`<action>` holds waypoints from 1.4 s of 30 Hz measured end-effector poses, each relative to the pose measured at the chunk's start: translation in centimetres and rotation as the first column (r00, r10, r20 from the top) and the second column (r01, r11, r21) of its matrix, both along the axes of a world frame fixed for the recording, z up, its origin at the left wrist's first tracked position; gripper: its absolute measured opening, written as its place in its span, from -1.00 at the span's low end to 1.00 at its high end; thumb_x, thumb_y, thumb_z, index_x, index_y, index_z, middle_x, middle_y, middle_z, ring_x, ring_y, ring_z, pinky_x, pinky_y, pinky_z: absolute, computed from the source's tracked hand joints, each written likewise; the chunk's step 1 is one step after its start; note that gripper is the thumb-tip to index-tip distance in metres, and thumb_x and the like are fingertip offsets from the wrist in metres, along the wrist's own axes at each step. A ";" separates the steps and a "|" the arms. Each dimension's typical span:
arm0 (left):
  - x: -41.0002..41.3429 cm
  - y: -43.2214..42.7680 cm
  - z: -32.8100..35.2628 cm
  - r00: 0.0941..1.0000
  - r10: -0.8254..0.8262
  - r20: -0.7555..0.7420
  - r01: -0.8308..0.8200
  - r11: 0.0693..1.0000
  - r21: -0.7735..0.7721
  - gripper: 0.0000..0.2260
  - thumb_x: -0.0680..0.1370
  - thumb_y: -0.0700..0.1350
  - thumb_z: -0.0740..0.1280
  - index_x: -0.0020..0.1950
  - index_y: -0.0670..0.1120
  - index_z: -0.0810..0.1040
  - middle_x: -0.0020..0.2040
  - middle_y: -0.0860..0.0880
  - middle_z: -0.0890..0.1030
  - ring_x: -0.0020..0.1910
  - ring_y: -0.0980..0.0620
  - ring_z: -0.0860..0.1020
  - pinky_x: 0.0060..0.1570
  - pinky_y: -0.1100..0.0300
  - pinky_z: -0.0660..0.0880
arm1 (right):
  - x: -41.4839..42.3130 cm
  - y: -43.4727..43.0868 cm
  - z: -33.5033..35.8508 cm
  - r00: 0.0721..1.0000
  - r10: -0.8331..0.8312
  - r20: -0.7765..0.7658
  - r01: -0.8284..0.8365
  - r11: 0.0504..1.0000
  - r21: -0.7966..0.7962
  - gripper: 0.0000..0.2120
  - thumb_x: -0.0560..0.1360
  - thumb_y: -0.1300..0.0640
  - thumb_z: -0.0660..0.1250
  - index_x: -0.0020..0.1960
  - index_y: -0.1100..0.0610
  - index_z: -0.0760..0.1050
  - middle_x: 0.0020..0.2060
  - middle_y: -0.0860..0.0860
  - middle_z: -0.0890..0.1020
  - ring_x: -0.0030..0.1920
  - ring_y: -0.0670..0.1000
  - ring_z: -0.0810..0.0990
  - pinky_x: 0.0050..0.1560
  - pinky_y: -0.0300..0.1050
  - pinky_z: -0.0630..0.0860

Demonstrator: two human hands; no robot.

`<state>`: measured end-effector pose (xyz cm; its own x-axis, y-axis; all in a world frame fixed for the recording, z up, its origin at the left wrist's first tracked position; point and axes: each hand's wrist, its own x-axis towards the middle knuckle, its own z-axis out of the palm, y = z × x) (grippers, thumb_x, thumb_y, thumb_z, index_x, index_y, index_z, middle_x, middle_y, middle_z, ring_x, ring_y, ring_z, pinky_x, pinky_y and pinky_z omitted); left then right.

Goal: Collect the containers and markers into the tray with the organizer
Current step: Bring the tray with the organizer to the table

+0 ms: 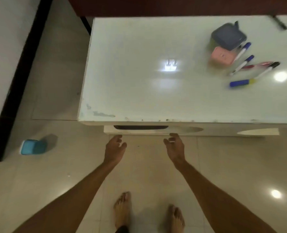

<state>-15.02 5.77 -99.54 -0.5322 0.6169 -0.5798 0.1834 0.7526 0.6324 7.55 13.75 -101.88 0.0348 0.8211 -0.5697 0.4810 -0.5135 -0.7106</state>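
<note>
On the white table (139, 91), at the far right, stand a grey-lidded container (228, 36) and a smaller pink-lidded container (221, 56), touching each other. Beside them lie several markers: two with blue caps (243, 49) (243, 64), a red one (257, 65), a black-capped one (268, 69) and a blue and yellow one (242, 82). A blue container (33, 147) lies on the floor at the left. My left hand (115, 147) and my right hand (174, 147) hang below the table's front edge, fingers loosely apart, holding nothing. No tray or organizer is in view.
A dark pen-like object (280, 24) lies at the table's far right corner. A drawer front with a dark handle slot (141, 127) sits under the table edge. Glossy tiled floor (55, 174) spreads around; a black-edged wall base (13, 91) runs along the left. My bare feet (122, 209) stand below.
</note>
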 end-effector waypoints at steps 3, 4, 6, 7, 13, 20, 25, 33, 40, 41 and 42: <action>-2.0 2.3 -7.6 0.998 0.041 -0.055 -0.040 0.999 0.032 -0.65 0.53 -0.20 0.41 0.30 -0.17 0.52 0.16 -0.17 0.61 0.07 -0.15 0.60 0.04 0.15 0.49 | -0.8 3.2 -7.4 0.998 -0.046 0.033 0.045 0.998 0.039 -0.60 0.52 0.14 0.41 0.32 0.15 0.42 0.16 0.14 0.56 0.12 0.18 0.60 0.18 0.12 0.56; -2.7 3.3 -9.8 0.993 0.041 -0.109 -0.037 0.998 0.043 -0.63 0.53 -0.18 0.42 0.31 -0.21 0.50 0.19 -0.20 0.59 0.10 -0.17 0.59 0.10 0.09 0.50 | -1.0 4.3 -9.6 0.997 -0.053 0.058 0.048 0.996 0.077 -0.58 0.53 0.13 0.41 0.33 0.18 0.41 0.19 0.17 0.55 0.16 0.20 0.58 0.21 0.16 0.53; -4.1 4.9 -13.2 0.974 0.067 -0.216 -0.054 0.996 0.065 -0.62 0.53 -0.16 0.41 0.29 -0.28 0.46 0.22 -0.26 0.54 0.18 -0.23 0.54 0.20 -0.03 0.47 | -1.5 6.3 -13.3 0.991 -0.088 0.105 0.070 0.984 0.163 -0.54 0.53 0.09 0.42 0.34 0.26 0.40 0.23 0.21 0.53 0.22 0.23 0.55 0.26 0.19 0.49; -4.7 5.7 -14.8 0.964 0.092 -0.250 -0.071 0.993 0.090 -0.63 0.53 -0.15 0.39 0.27 -0.30 0.45 0.22 -0.27 0.52 0.21 -0.25 0.52 0.23 -0.07 0.46 | -1.8 7.3 -14.8 0.987 -0.113 0.117 0.088 0.976 0.198 -0.55 0.52 0.09 0.42 0.32 0.27 0.42 0.22 0.22 0.55 0.21 0.23 0.55 0.27 0.17 0.49; -7.7 9.4 -20.5 0.959 0.219 -0.181 -0.215 0.976 0.041 -0.70 0.56 -0.12 0.28 0.21 -0.27 0.53 0.19 -0.25 0.58 0.18 -0.24 0.55 0.14 0.02 0.49 | -3.3 11.4 -20.3 0.982 -0.090 0.168 0.067 0.988 0.141 -0.71 0.53 0.17 0.31 0.17 0.32 0.53 0.07 0.23 0.63 0.10 0.21 0.60 0.19 0.18 0.55; -9.4 8.2 -21.0 0.934 0.330 -0.136 -0.322 0.944 0.072 -0.61 0.48 0.01 0.35 0.24 -0.14 0.53 0.20 -0.20 0.59 0.17 -0.21 0.58 0.12 -0.16 0.59 | -2.3 9.2 -18.0 0.965 -0.059 0.254 0.007 0.980 0.200 -0.69 0.53 0.09 0.26 0.07 0.32 0.60 0.05 0.28 0.65 0.10 0.31 0.60 0.14 0.07 0.55; -6.0 1.7 -14.2 0.958 0.219 -0.187 -0.203 0.974 0.099 -0.65 0.57 -0.10 0.34 0.36 -0.05 0.52 0.19 -0.18 0.66 0.15 -0.18 0.63 0.16 -0.14 0.57 | -0.7 2.3 -12.6 0.988 -0.021 0.152 -0.010 0.979 0.202 -0.68 0.56 0.21 0.33 0.30 0.06 0.52 0.07 0.18 0.70 0.02 0.15 0.69 -0.01 0.18 0.66; -1.5 -11.8 -1.5 0.959 0.242 -0.145 -0.246 0.969 -0.005 -0.66 0.59 -0.15 0.36 0.36 -0.12 0.50 0.19 -0.19 0.65 0.11 -0.17 0.63 0.15 -0.13 0.57 | 2.7 -9.6 -1.3 0.995 0.023 0.102 -0.029 0.998 0.057 -0.72 0.57 0.26 0.25 0.23 0.05 0.53 0.01 0.08 0.70 0.02 0.12 0.69 -0.07 0.14 0.68; 1.9 -16.1 12.3 0.949 0.278 -0.145 -0.279 0.960 0.019 -0.65 0.59 -0.19 0.35 0.37 -0.16 0.48 0.24 -0.20 0.61 0.18 -0.19 0.59 0.20 -0.14 0.52 | 5.3 -12.3 11.6 0.995 0.075 0.063 -0.080 0.993 0.086 -0.80 0.60 0.14 0.28 0.20 0.03 0.54 -0.05 -0.01 0.69 -0.04 -0.01 0.68 -0.19 -0.07 0.67; 2.1 -15.8 14.2 0.948 0.281 -0.150 -0.278 0.960 0.035 -0.66 0.59 -0.20 0.34 0.37 -0.16 0.48 0.23 -0.20 0.61 0.17 -0.18 0.59 0.19 -0.13 0.52 | 5.6 -12.0 13.3 0.995 0.075 0.061 -0.081 0.992 0.100 -0.79 0.60 0.17 0.28 0.21 0.04 0.54 -0.05 0.00 0.69 -0.05 -0.01 0.68 -0.21 -0.09 0.67; 2.4 -15.3 16.2 0.947 0.282 -0.151 -0.278 0.959 0.048 -0.66 0.59 -0.21 0.34 0.37 -0.16 0.48 0.22 -0.20 0.62 0.16 -0.18 0.59 0.18 -0.13 0.53 | 5.8 -11.4 15.2 0.995 0.075 0.069 -0.082 0.991 0.102 -0.78 0.59 0.19 0.28 0.21 0.05 0.54 -0.05 0.00 0.69 -0.06 0.00 0.68 -0.21 -0.08 0.67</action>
